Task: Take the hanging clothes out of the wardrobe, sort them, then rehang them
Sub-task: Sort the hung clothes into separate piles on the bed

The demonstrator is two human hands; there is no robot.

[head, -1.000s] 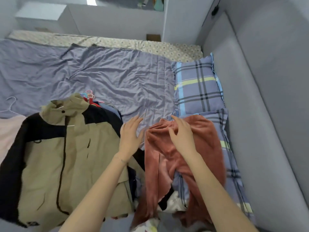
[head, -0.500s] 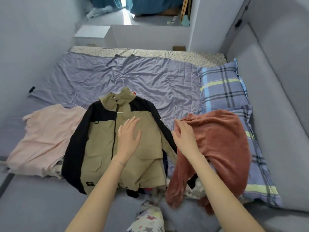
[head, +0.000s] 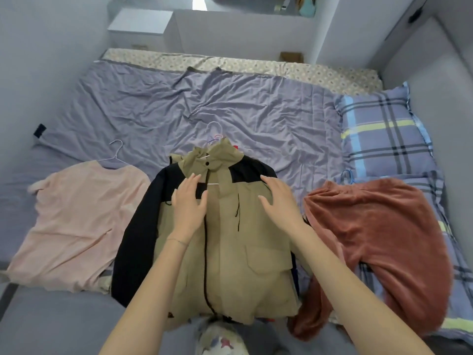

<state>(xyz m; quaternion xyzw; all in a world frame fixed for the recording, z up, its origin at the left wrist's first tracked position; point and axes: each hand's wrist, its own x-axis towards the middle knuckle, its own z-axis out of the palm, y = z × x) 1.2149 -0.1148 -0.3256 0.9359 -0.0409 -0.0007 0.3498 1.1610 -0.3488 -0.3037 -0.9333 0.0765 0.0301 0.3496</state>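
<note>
Head view, looking down on a bed. Both bare hands reach forward over a khaki and black jacket (head: 230,265) lying flat at the near middle of the bed. The left hand (head: 189,203) has its fingers (head: 192,180) straight and spread wide on the jacket's chest, beside the black zip. The right hand (head: 280,203) has its fingers (head: 268,181) loosely spread near the jacket's black shoulder panel. Neither hand holds anything. I cannot tell whether the right palm touches the cloth.

Left of the jacket lies a thin pale pink shirt (head: 82,213) on a white wire hanger (head: 115,152). To the right lies a rumpled, fuzzy rust-red garment (head: 378,239), just beside the right forearm, with a blue hanger hook (head: 348,174) at its far edge. Several hanger hooks (head: 215,134) poke out past the jacket collar.

A creased lilac quilt (head: 230,103) covers the bed. A plaid pillow (head: 384,131) sits far right. A white cabinet (head: 140,24) stands beyond the bed.
</note>
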